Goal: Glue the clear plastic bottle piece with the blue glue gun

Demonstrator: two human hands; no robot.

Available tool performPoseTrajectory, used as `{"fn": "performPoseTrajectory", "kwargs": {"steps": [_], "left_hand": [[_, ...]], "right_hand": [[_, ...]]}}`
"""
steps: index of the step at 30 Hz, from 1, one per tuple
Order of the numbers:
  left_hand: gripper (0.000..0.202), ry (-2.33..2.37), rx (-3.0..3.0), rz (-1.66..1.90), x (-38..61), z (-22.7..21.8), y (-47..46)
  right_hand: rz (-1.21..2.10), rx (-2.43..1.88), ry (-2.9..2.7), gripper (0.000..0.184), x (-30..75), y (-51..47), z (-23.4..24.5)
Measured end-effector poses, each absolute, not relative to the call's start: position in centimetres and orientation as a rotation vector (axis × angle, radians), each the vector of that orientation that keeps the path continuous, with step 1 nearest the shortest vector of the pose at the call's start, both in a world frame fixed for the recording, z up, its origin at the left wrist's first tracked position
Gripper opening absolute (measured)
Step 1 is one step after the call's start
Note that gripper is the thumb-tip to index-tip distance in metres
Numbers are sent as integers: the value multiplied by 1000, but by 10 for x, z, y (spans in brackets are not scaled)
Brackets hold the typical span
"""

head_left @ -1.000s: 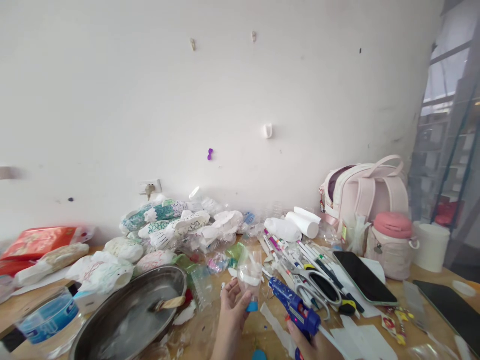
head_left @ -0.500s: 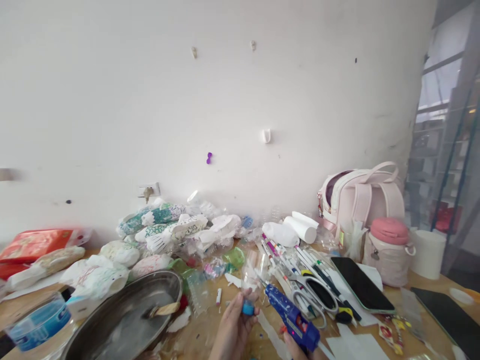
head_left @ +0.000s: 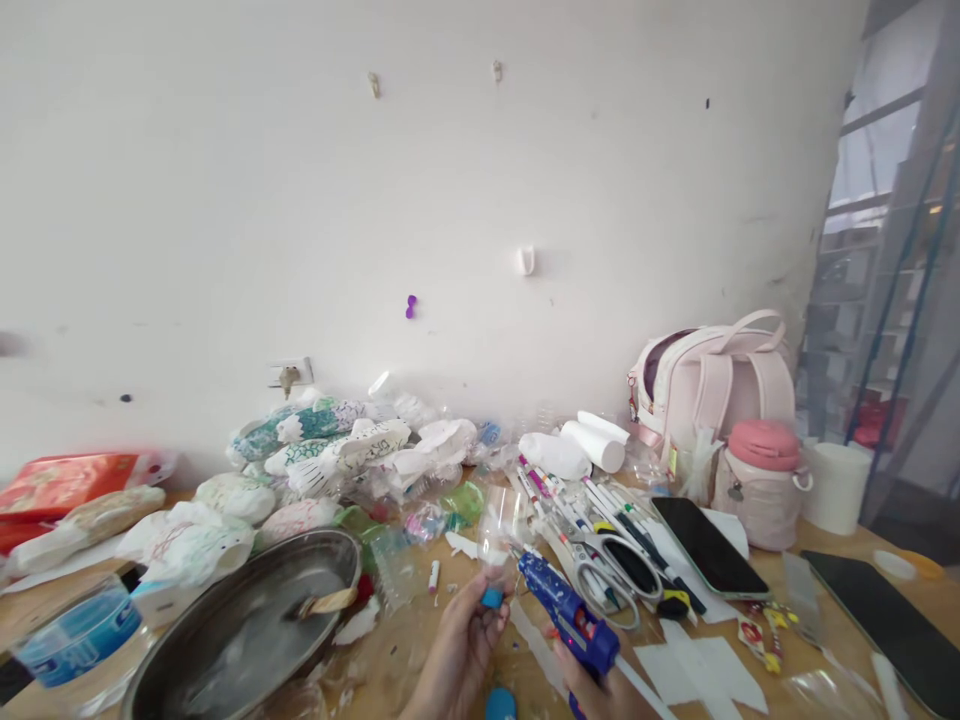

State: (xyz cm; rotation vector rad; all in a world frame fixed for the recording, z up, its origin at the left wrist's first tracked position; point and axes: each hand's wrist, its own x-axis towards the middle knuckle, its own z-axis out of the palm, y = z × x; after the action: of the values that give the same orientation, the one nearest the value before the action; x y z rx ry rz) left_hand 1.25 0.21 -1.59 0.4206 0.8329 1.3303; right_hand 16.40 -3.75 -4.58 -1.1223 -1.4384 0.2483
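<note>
The wide wooden table [head_left: 840, 590] is carrying many craft things, and the person's two hands are working at its near edge, low in the view. The large round metal pan [head_left: 247, 630] is lying to the left of the hands, with a small wooden stick resting inside it. Behind it a heap of painted and clear plastic bottles [head_left: 337, 455] is lying along the white wall. A pink backpack [head_left: 712, 380] is standing at the right, well apart from the hands.

The left hand [head_left: 457, 655] is closing its fingers around the blue cap end of a small clear cut plastic bottle piece [head_left: 499, 535]. This piece is standing nearly upright above the hand, its long axis vertical, with the blue cap pointing down and the open cut end pointing up.

The right hand [head_left: 600, 690] is gripping the handle of a blue hot glue gun [head_left: 562, 615]. The gun's long axis is slanting, and its nozzle is pointing up and to the left, just beside the lower part of the bottle piece; I cannot tell if it is touching. White-handled scissors [head_left: 600, 565] are lying near the gun, on its right.
</note>
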Motion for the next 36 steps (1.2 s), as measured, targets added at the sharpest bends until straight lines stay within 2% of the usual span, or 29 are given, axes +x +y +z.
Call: {"fn": "performPoseTrajectory", "kwargs": {"steps": [4, 7, 14, 20, 24, 28, 36], "left_hand": [[17, 812, 436, 1303, 13, -16, 0], [10, 797, 461, 1298, 13, -17, 0], [38, 783, 537, 1283, 15, -21, 0], [31, 794, 558, 1279, 15, -26, 0], [39, 802, 546, 1256, 14, -21, -1], [44, 827, 529, 1260, 15, -16, -4], [42, 849, 609, 1263, 19, -24, -3]], "right_hand": [[261, -1217, -1449, 39, 168, -38, -48], [279, -1278, -1433, 41, 171, -38, -54], [338, -1187, -1379, 48, 165, -39, -52], [308, -1152, -1392, 45, 166, -38, -51], [316, -1157, -1365, 52, 163, -39, -46], [344, -1169, -1384, 48, 163, -40, -37], [107, -1218, -1518, 52, 173, -38, -33]]}}
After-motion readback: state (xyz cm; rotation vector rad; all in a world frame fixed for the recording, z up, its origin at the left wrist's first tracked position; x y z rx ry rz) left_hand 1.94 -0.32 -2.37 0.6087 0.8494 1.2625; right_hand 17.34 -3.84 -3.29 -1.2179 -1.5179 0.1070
